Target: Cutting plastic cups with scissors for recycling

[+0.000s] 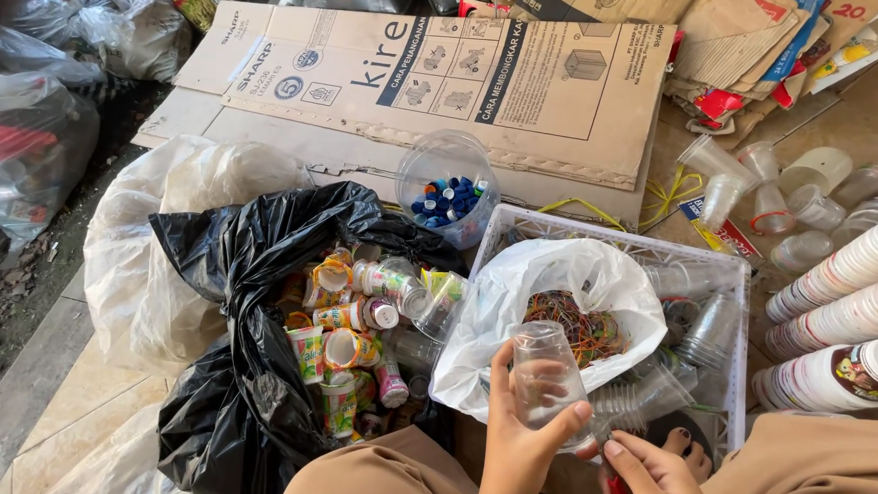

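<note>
The scene is lit by soft, even daylight, and only faint shadows are cast under the cardboard (417, 86) and inside the black bag (248, 267). Mild glare is seen on the white bag (558, 273) and the clear cup (544, 378). Sharp focus is kept throughout, though straight edges are bent slightly near the corners.

Your black plastic bag of small drink bottles (258, 268) lies left of the white plastic crate (560, 228). Behind both sits the clear tub of blue caps (447, 182), on the flattened cardboard sheet (527, 91).
</note>
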